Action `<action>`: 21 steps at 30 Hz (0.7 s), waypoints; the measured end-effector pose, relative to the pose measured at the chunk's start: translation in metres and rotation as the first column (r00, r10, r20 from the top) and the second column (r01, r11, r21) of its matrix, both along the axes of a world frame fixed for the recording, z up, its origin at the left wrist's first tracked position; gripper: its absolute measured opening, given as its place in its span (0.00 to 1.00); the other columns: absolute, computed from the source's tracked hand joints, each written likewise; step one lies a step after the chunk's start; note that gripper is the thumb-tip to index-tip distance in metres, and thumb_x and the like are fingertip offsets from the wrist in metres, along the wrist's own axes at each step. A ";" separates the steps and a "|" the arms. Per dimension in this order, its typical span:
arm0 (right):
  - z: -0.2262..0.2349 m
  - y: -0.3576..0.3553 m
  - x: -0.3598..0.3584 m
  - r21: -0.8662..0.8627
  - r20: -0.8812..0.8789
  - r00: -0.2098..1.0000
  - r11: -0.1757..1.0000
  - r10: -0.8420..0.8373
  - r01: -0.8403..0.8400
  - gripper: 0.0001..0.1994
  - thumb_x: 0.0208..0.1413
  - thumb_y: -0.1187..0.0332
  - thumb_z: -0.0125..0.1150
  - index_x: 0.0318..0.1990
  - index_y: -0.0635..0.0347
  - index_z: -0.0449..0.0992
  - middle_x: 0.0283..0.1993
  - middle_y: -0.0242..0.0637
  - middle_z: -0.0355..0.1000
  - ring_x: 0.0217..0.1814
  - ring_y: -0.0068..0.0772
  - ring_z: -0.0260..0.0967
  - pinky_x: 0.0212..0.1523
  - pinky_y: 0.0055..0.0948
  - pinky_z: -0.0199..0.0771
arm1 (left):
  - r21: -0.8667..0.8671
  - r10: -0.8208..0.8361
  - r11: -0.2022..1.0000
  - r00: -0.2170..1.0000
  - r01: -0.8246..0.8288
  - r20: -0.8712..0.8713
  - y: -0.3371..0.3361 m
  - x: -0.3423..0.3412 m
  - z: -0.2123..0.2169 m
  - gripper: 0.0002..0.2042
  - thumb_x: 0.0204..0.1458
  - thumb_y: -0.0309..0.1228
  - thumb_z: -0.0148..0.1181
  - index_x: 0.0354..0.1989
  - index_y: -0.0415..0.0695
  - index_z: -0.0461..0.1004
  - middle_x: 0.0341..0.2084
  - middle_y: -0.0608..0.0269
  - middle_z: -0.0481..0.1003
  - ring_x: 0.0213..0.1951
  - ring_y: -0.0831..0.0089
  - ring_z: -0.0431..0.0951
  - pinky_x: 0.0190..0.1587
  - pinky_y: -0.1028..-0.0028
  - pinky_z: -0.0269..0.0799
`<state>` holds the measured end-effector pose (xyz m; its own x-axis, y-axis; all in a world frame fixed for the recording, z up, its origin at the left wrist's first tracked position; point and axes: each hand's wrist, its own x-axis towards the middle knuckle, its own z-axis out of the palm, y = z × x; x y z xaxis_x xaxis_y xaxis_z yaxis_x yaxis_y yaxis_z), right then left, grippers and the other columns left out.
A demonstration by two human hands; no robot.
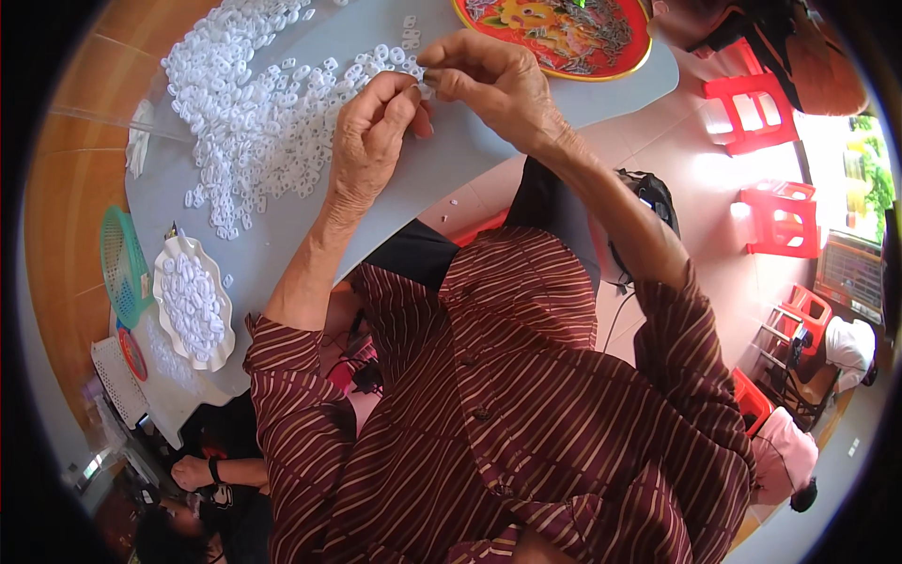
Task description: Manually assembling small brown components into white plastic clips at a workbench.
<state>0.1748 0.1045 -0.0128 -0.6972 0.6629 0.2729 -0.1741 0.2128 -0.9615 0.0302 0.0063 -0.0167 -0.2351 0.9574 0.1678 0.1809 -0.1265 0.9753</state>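
I see the small white plastic piece [426, 91] up between both sets of fingertips, above the near edge of the smooth grey-blue table [291, 221]. The fingers cover most of it, so I can't tell which way it points or how its long axis runs. My left hand [373, 136] pinches it between thumb and forefinger, the other fingers curled. My right hand [498, 89] reaches in from the right with thumb and forefinger drawn close together; whether they grip it, I can't tell.

Beyond and to the left spreads a heap of glossy white pieces [254, 132], rounded and pierced, lying at mixed angles. Right of it sits a round red tray [631, 56], gold-rimmed and flower-patterned, strewn with slender grey bits. Nearer, at left, a wavy-edged cream dish [222, 350] holds more white pieces beside a green mesh plastic basket [115, 254].
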 end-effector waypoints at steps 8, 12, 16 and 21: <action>-0.008 -0.004 0.001 -0.167 -0.080 0.997 0.986 0.001 -0.015 0.11 0.55 0.75 0.56 0.46 0.65 0.69 0.36 0.32 0.72 0.38 0.19 0.70 0.44 0.20 0.72 | -0.011 -0.014 1.000 0.998 0.013 -0.064 -0.002 -0.001 0.002 0.10 0.57 0.33 0.49 0.34 0.39 0.71 0.19 0.67 0.72 0.24 0.81 0.69 0.30 0.80 0.65; -0.009 -0.004 0.000 -0.159 -0.075 0.997 0.987 -0.008 -0.004 0.12 0.56 0.74 0.57 0.46 0.65 0.69 0.37 0.32 0.72 0.39 0.19 0.70 0.44 0.21 0.72 | -0.024 -0.025 0.999 0.993 0.023 -0.111 -0.002 -0.002 0.003 0.10 0.56 0.33 0.49 0.33 0.39 0.71 0.18 0.68 0.71 0.24 0.81 0.69 0.30 0.79 0.65; -0.007 -0.006 0.001 -0.135 -0.069 0.998 0.991 -0.016 0.006 0.13 0.55 0.74 0.57 0.47 0.65 0.68 0.37 0.32 0.72 0.39 0.19 0.70 0.44 0.21 0.72 | -0.024 -0.028 0.999 0.994 0.025 -0.105 -0.003 -0.001 0.005 0.09 0.56 0.33 0.49 0.33 0.39 0.71 0.18 0.68 0.71 0.24 0.81 0.69 0.29 0.79 0.66; -0.010 -0.005 0.002 -0.109 -0.070 0.998 0.994 0.007 -0.015 0.13 0.55 0.75 0.57 0.48 0.66 0.68 0.37 0.32 0.72 0.39 0.19 0.70 0.44 0.20 0.72 | -0.015 -0.052 0.999 0.991 0.051 -0.120 -0.003 -0.002 0.001 0.08 0.56 0.32 0.49 0.34 0.40 0.70 0.18 0.67 0.71 0.23 0.81 0.69 0.28 0.79 0.66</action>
